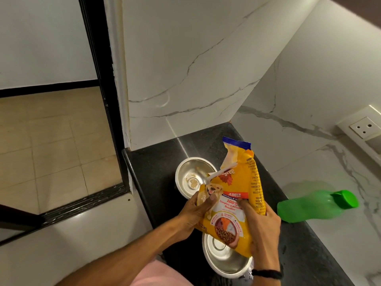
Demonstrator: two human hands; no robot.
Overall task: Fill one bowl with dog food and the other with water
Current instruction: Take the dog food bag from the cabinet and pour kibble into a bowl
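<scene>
Both hands clamp the yellow dog food bag (pixel 237 195) above the black desk (pixel 156 162), the left grip (pixel 195 211) closed on its 9 o'clock edge, the right grip (pixel 259 219) on its 3 o'clock side, between the far bowl (pixel 191 176) holding a few crumbs at 11 o'clock and the near bowl (pixel 224 259) at 6 o'clock, with the green bottle (pixel 313 205) lying at 3 o'clock.

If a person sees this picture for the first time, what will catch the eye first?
First the yellow dog food bag in the middle, held by the left hand and right hand above the black counter. Next the green bottle at the right, by the marble wall. Then two steel bowls: the far bowl holds a little food, the near bowl looks empty.
</scene>
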